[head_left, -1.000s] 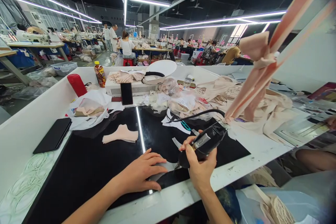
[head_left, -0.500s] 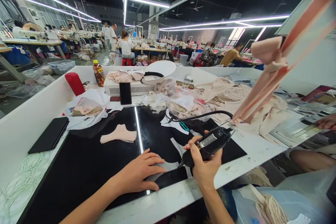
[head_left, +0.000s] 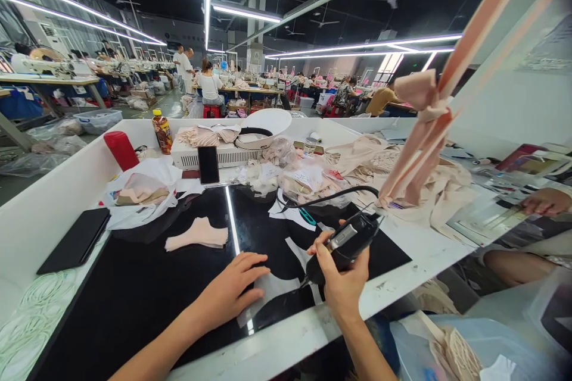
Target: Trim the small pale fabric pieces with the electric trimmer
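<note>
My left hand (head_left: 232,290) lies flat, fingers spread, pressing a thin pale sheet (head_left: 272,289) against the black glass worktop (head_left: 143,286). My right hand (head_left: 340,284) grips a black corded hand tool (head_left: 346,244), its tip down at the sheet's right edge. The tool's black cable (head_left: 330,196) loops away toward the back. A stack of peach fabric pieces (head_left: 196,234) lies on the black surface left of centre.
Heaps of beige fabric and plastic bags (head_left: 313,175) crowd the back of the table, with a white box (head_left: 218,153), phone (head_left: 208,164), red bottle (head_left: 120,150) and drink bottle (head_left: 161,130). A black tablet (head_left: 74,241) lies left. Pink straps (head_left: 424,131) hang at the right. Another person's hand (head_left: 545,201) works far right.
My left hand has slid slightly left and back on the sheet. The tool in my right hand has shifted a little left along the sheet's edge.
</note>
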Demonstrator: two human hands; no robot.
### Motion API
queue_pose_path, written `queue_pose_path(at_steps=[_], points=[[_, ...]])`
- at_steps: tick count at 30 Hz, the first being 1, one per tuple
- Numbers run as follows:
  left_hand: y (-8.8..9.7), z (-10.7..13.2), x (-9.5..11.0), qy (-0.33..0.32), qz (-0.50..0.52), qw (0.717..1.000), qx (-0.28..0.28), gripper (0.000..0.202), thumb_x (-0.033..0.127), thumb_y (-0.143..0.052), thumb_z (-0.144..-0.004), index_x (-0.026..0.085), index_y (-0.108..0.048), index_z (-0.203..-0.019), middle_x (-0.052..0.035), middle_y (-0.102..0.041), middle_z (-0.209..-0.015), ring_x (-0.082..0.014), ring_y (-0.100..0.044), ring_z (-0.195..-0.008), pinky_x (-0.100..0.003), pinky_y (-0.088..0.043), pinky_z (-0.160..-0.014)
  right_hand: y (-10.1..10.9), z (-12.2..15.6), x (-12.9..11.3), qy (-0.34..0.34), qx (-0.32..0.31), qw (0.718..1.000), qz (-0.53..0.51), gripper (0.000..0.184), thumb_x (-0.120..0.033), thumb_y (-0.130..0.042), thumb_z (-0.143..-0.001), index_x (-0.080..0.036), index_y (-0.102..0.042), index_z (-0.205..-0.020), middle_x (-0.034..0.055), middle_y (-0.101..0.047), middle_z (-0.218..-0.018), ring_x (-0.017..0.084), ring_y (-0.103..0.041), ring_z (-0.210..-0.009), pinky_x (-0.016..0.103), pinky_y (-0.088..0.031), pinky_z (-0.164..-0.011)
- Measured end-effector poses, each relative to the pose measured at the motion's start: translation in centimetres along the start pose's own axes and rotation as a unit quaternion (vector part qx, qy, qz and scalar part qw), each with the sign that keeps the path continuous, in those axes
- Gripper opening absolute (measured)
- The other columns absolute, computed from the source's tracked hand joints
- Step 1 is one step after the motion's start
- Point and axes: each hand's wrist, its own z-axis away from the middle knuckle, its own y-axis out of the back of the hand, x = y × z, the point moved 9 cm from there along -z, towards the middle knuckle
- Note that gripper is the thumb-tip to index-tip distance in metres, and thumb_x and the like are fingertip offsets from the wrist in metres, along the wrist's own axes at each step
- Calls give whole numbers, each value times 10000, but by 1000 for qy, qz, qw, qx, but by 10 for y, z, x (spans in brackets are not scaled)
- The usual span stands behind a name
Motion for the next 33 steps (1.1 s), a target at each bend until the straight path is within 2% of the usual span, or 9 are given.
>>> queue_pose_path(at_steps=[6,11,16,18,21,23,26,30,33], points=[[0,-1,-22,43,0,997,63,284,246,-644,-961,241,-641,-1246,-99,-572,-1434,-312,-464,-1382,-544,-390,-1168,-6,-8,-8,8,-25,997,75,344,-336,-804,-802,-235,-555,-1016,-20,-661,-855,163,-645,-702,342,-563,-720],[4,0,-19,46,22,997,62,76,198,-592,-958,234,-638,-1006,-79,-605,-1361,-287,-497,-1335,-488,-426,-1119,-14,-12,-8,18,-56,993,98,629,-377,-834,-764,-230,-525,-1292,24,-696,-990,198,-669,-824,359,-559,-781],[8,-1,-15,59,70,994,64,60,223,-551,-968,227,-595,-927,-70,-645,-1266,-248,-564,-1230,-412,-433,-1080,10,8,-37,191,38,976,102,508,-235,-785,-824,-284,-582,-1287,40,-638,-1142,206,-628,-1025,378,-512,-933],[9,-1,-13,70,91,991,62,66,251,-555,-970,228,-605,-933,-54,-678,-1170,-229,-604,-1140,-372,-453,-1034,-5,28,-49,280,-38,951,128,362,-136,-704,-867,-291,-630,-1186,9,-663,-992,180,-646,-909,327,-533,-852],[13,1,-8,98,121,986,56,92,282,-573,-959,224,-642,-937,-17,-698,-986,-194,-638,-933,-306,-489,-880,-51,65,-39,346,-266,878,197,388,-128,-615,-926,-281,-597,-1282,54,-738,-1060,215,-713,-936,342,-585,-805],[18,5,-5,117,144,981,56,98,282,-588,-939,214,-654,-914,6,-682,-884,-172,-616,-826,-272,-477,-787,-66,75,-20,319,-316,864,229,445,-196,-614,-955,-279,-529,-1385,92,-731,-1197,259,-715,-1065,405,-600,-878],[31,14,-7,142,183,970,74,106,291,-614,-912,194,-640,-877,19,-637,-813,-151,-575,-763,-246,-444,-716,-79,73,15,201,-338,891,225,380,-293,-590,-992,-304,-536,-1368,54,-747,-1123,243,-726,-1044,385,-605,-883],[53,31,-26,174,233,950,110,215,394,-647,-887,184,-605,-896,14,-592,-787,-140,-557,-720,-244,-428,-671,-98,75,46,55,-389,906,160,197,-353,-558,-1004,-276,-631,-1170,1,-721,-888,190,-723,-830,272,-584,-728],[72,42,-48,192,250,938,143,322,459,-661,-854,192,-582,-1016,19,-582,-781,-139,-563,-688,-252,-430,-656,-120,76,48,36,-410,902,129,143,-339,-539,-1009,-250,-650,-996,-15,-694,-826,169,-694,-754,248,-552,-701]])
